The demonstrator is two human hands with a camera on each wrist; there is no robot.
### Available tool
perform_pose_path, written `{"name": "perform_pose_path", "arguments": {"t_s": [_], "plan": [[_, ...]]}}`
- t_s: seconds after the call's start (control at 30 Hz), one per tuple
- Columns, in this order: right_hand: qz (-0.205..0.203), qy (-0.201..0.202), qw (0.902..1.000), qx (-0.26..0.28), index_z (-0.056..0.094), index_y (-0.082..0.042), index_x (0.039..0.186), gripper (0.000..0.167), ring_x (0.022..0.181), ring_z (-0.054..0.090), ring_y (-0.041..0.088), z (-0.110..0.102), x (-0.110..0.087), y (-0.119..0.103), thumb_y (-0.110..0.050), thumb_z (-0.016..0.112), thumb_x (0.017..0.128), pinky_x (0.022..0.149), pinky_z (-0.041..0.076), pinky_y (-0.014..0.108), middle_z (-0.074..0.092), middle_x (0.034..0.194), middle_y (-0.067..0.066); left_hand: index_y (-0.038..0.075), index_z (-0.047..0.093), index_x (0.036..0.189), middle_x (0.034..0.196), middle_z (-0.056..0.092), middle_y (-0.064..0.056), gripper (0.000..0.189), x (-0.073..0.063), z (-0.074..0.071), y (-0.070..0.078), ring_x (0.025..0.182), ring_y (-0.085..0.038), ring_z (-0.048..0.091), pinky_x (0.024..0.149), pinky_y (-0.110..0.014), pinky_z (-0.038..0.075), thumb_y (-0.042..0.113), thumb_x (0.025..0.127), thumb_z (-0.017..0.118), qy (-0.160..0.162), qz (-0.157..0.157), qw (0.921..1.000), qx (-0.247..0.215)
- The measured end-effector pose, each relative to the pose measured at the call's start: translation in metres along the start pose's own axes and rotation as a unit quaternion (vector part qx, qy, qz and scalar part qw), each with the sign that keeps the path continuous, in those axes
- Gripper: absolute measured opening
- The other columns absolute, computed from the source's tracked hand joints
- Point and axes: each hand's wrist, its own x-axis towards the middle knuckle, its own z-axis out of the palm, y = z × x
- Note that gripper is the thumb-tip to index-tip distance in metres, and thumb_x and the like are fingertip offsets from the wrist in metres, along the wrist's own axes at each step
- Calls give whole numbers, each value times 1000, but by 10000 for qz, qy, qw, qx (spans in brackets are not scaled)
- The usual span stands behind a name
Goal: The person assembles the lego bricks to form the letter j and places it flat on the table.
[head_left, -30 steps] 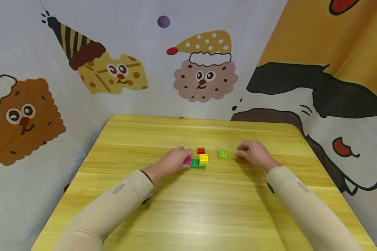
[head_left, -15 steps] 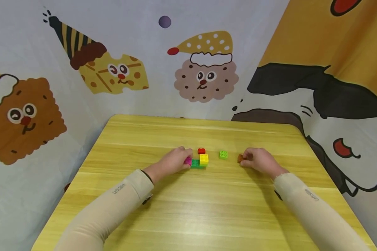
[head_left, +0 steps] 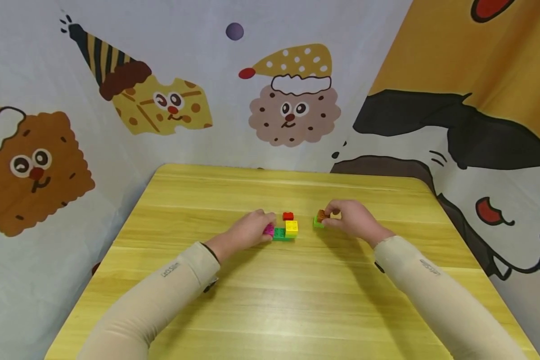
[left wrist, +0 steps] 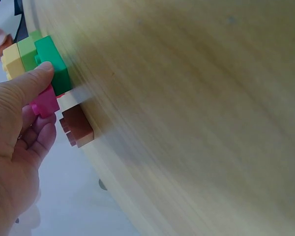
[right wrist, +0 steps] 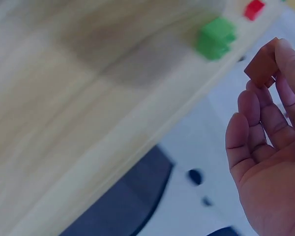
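Note:
My left hand (head_left: 252, 229) pinches the magenta brick (left wrist: 46, 101) at the end of a small toy-brick build. That build also has a dark green brick (left wrist: 53, 66), a lime piece (left wrist: 27, 53) and a yellow brick (head_left: 291, 227). Between thumb and fingertips, my right hand (head_left: 355, 218) holds an orange-brown brick (right wrist: 262, 64). In the head view this brick overlaps a loose lime green brick (right wrist: 216, 38); the right wrist view shows a gap between them.
Behind the build lies a small red brick (head_left: 288, 216). A second brown brick (left wrist: 77, 125) stands on the table by my left fingers, hidden in the head view. The wooden table (head_left: 270, 300) meets a cartoon-printed cloth (head_left: 225, 145) at its far edge.
My right hand has taken hold of the orange-brown brick and carried it left, up to the lime green brick. The left hand and the build have stayed in place.

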Motion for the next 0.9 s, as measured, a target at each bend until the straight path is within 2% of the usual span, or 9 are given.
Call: {"name": "perform_pose_path", "arguments": {"t_s": [0.2,0.4,0.57,0.9], "plan": [[-511,5,9986,138,74,-19,101,20,103,71,29,0,12,-42,-31,87,91,91,59,47,78,103,-2,14,68,115,97,66,-1,27,-1,-1,0,89,-14,58,76,-28,55,25,96,83,-16,52,10000,29],[-953,-31,9952,212,75,-19,99,19,101,72,24,4,20,-68,-31,88,90,93,60,44,79,102,-5,14,67,112,94,65,0,26,0,-1,-1,86,-14,57,75,-28,54,25,95,84,47,115,9999,47],[-1231,-80,9923,98,76,-18,100,19,101,75,24,8,22,-77,-30,88,90,91,61,43,79,100,-5,14,66,110,93,64,0,25,-1,-1,-1,84,-13,56,73,-29,53,24,95,84,71,136,9999,-6],[-1308,-135,9913,-50,76,-18,100,20,102,77,26,12,22,-78,-30,88,90,91,62,43,80,100,-4,14,66,109,92,64,0,25,-1,-1,-1,84,-14,55,73,-29,53,24,95,84,131,191,9997,-22]]}}
